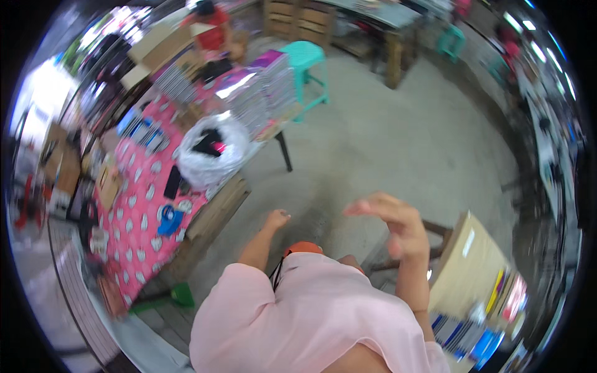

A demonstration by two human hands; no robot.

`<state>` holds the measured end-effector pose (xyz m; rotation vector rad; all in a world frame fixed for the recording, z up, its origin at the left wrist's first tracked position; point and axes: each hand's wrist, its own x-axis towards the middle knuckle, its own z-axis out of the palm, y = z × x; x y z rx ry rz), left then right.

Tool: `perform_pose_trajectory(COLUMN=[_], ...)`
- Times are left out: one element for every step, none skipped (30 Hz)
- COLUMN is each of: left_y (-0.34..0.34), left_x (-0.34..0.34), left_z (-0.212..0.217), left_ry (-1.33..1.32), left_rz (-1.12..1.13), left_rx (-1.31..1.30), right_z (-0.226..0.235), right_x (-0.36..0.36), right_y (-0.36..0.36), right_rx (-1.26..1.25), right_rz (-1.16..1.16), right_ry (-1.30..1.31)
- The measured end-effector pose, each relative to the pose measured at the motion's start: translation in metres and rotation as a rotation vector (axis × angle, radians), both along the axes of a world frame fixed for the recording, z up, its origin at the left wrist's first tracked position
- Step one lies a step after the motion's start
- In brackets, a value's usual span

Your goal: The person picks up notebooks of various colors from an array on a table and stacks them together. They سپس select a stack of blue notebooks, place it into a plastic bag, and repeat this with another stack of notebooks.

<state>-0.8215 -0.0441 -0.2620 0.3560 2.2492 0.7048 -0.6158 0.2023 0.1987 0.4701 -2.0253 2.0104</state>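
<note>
My right hand (398,225) is raised in front of my pink shirt (317,292), over the floor. Its fingers stretch out to the left, the thumb stands apart, and nothing is in it. Lower and to the left, my left hand (278,219) hangs with curled fingers; no object shows in it. It touches nothing and is nearest to the wooden bench edge (217,208) beside a table with a pink patterned cloth (140,214). On that cloth lie a clear plastic bag (208,165) with dark things inside, a dark phone-like slab (172,182) and a blue object (169,221).
Stacked books (270,87) stand at the table's far end, beside a teal stool (305,62). A person in red (211,34) sits behind an open carton (161,46). At right is a light wooden table (466,261) with books (460,336). Concrete floor (385,124) stretches ahead.
</note>
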Motion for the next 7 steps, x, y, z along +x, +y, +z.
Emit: perform_pose_trajectory(left_y=[0.009,0.009,0.004,-0.004,-0.019,-0.034,-0.039], left_x=[0.009,0.018,0.022,0.029,0.043,0.056,0.063], left_z=[0.003,0.001,-0.003,-0.011,-0.024,-0.035,-0.04], left_ry=[-0.004,-0.006,-0.071,-0.132,-0.082,-0.048,-0.168], left_rz=[0.043,0.085,0.089,0.097,0.091,0.087,-0.014], left_rx=[-0.039,-0.085,-0.056,-0.028,-0.056,-0.09,-0.196], right_z=[-0.045,-0.097,-0.163,-0.235,-0.299,-0.364,-0.378], right_x=[-0.017,-0.028,-0.032,-0.025,-0.021,0.001,-0.02], right_y=[0.02,0.044,0.071,0.098,0.125,0.15,0.165], right_rx=[-0.051,0.07,0.472,1.045,1.347,1.519,1.522], right_rz=[-0.064,-0.218,-0.391,-0.451,-0.183,-0.161,-0.105], right_ry=[-0.192,-0.43,-0.541,-0.67,-0.836,-0.356,-0.315])
